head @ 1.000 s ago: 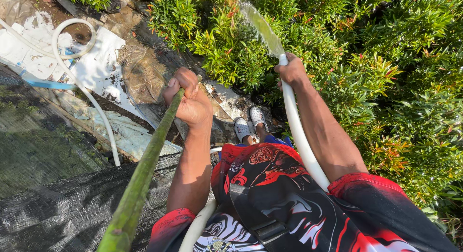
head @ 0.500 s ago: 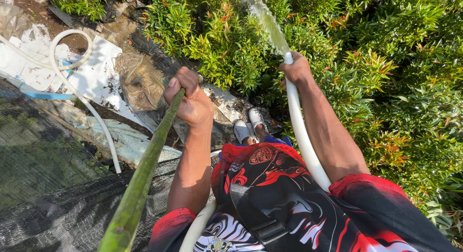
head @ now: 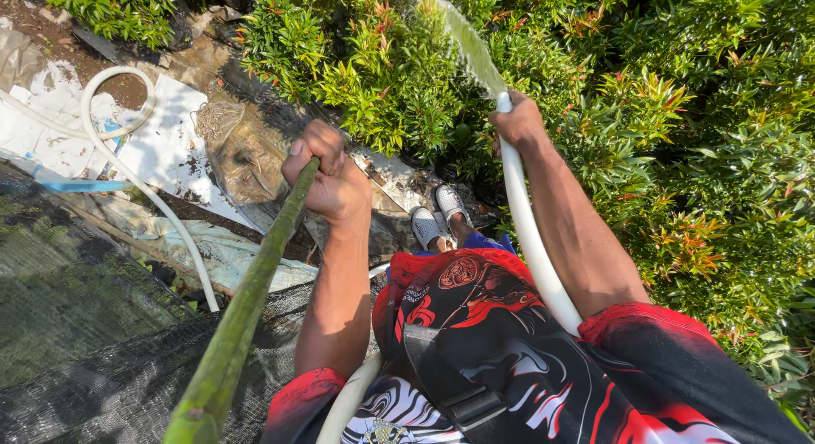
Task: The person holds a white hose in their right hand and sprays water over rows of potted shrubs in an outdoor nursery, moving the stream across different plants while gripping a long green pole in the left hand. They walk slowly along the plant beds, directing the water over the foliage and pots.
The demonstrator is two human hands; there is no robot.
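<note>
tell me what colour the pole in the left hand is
Green, a bamboo-like pole gripped by the left hand; the head view shows it.

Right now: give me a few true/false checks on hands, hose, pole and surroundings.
1. The right hand grips a white hose near its end. True.
2. No water leaves the hose. False: a water stream sprays onto the green shrubs.
3. The left hand holds a green bamboo pole. True.
4. The left hand is open and flat. False: it is fisted around the pole.
5. Black netting lies at lower left. True.
</note>
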